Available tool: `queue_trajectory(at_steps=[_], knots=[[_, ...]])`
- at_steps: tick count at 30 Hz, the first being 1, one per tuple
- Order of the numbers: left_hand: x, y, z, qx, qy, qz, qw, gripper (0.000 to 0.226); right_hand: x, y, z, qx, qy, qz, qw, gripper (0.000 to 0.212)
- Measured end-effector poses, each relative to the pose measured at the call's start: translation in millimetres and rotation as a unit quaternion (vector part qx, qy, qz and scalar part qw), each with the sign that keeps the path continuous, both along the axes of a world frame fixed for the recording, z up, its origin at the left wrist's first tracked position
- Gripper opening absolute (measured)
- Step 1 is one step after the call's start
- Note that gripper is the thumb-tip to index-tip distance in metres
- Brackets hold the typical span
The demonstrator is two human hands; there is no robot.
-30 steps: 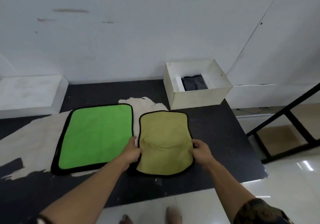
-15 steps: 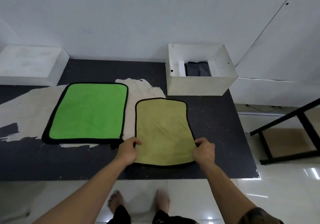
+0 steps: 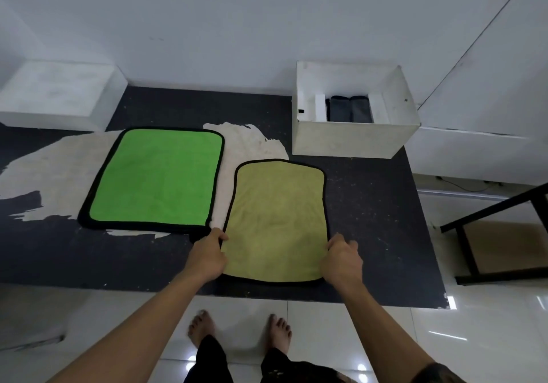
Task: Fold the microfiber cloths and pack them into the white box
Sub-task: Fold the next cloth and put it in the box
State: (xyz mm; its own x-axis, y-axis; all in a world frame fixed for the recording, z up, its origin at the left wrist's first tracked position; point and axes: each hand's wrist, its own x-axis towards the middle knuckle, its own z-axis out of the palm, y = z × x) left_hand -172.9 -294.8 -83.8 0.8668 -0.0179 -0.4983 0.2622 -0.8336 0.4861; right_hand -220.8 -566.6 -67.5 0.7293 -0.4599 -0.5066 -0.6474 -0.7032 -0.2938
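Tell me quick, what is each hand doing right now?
Left hand: pinches the left edge of the olive cloth.
Right hand: pinches the right edge of the same cloth.

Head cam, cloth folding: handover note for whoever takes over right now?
Left hand grips the olive cloth at its near-left edge; right hand grips its near-right edge.
Olive cloth lies flat and unfolded on the black table. Green cloth lies flat to its left, untouched.
Done: dark folded cloths sit in the white box.
Left: fold olive, then green, and pack both.
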Motion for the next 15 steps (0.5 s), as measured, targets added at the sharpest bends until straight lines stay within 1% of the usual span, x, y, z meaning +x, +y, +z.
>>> queue_trajectory(at_steps=[5,10,15], knots=[[0,-2,4,0.022,0.019,-0.035,0.999,0.041,3,-6,4,-0.009,0.038,0.012,0.999,0.043],[1,-7,8,0.080,0.019,-0.076,0.994,0.045,2,-14,7,-0.015,0.044,0.022,0.999,0.039],[3,-13,16,0.154,0.040,-0.111,0.981,0.037,2,-14,9,-0.014,0.049,0.035,0.998,0.038]])
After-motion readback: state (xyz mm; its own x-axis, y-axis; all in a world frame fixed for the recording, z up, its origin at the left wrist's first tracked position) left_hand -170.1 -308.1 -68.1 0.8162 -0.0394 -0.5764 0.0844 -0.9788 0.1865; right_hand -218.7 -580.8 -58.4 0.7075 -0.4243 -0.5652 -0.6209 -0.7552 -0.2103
